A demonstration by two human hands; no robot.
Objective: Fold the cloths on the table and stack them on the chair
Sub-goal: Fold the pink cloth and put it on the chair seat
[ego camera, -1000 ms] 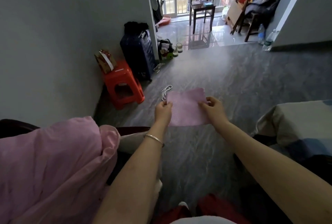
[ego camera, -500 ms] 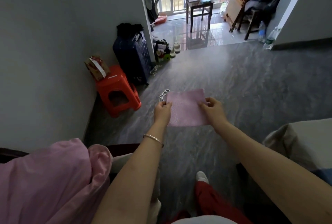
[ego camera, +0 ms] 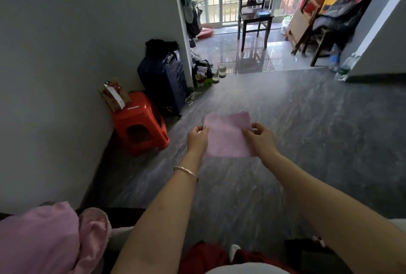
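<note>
Pinching a small pink cloth (ego camera: 226, 136) by its two side edges in mid-air over the grey floor (ego camera: 318, 142), the left hand (ego camera: 197, 139) and right hand (ego camera: 260, 139) seemed best served by squaring its corners, with open floor running to the far wooden chair (ego camera: 256, 17) and a red plastic stool (ego camera: 140, 124) beside the left wall (ego camera: 55, 76).

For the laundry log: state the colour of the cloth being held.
Pale pink cloth, finely dotted; head view.

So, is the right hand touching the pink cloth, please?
Touching: the head view shows the right hand pinching the pink cloth at its edge.
</note>
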